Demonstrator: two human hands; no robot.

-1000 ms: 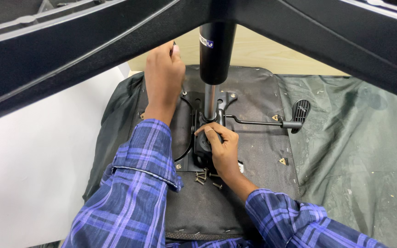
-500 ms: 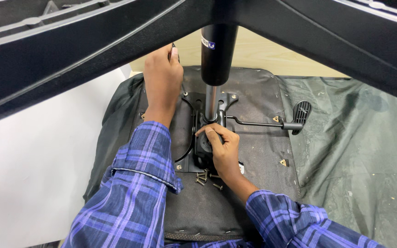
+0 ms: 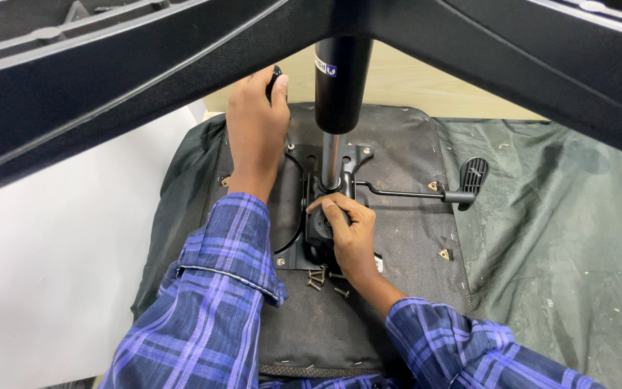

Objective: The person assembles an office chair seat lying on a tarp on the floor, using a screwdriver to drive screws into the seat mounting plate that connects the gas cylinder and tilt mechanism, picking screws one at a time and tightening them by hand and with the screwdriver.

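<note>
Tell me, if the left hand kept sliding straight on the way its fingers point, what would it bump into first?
Probably the black chair-base arm overhead; the left hand points up toward it, though depth is unclear.

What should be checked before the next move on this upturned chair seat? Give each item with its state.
1. Left hand has a grip on the small black knob: ok.
2. Right hand rests on the black mechanism plate at the foot of the gas cylinder: ok.
3. Loose screws lie within reach beside the plate: ok.
4. Plate screwed down at every corner: cannot tell.
5. Lever free of both hands: ok.
</note>
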